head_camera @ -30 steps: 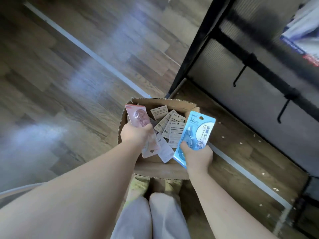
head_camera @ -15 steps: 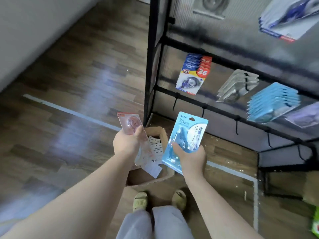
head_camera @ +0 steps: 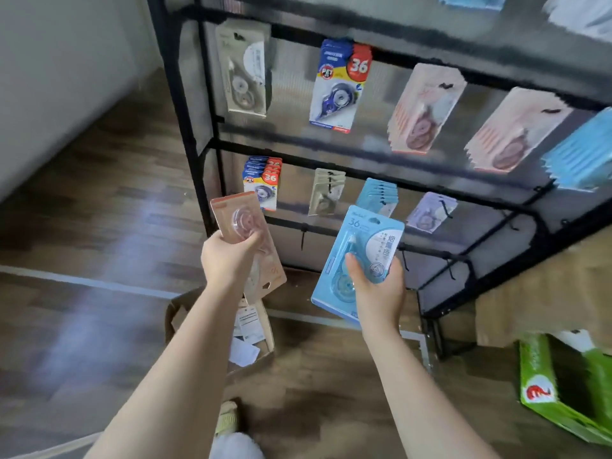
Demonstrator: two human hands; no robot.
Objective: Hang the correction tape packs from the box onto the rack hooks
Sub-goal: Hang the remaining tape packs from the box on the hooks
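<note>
Head view: with the box (head_camera: 258, 339) at 6 o'clock, the left hand (head_camera: 228, 260) grips a pink pack (head_camera: 246, 236) and the right hand (head_camera: 377, 289) a blue pack (head_camera: 359, 256) below the rack (head_camera: 364, 157), apparently mid-carry; next, each pack's hole likely needs threading onto a matching hook toward 12 o'clock.

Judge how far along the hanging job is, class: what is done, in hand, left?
Done: many packs already hang on the rack. In hand: the left hand grips pink packs; the right hand holds a blue pack, neither hooked yet. Left: more packs lie in the box.
</note>
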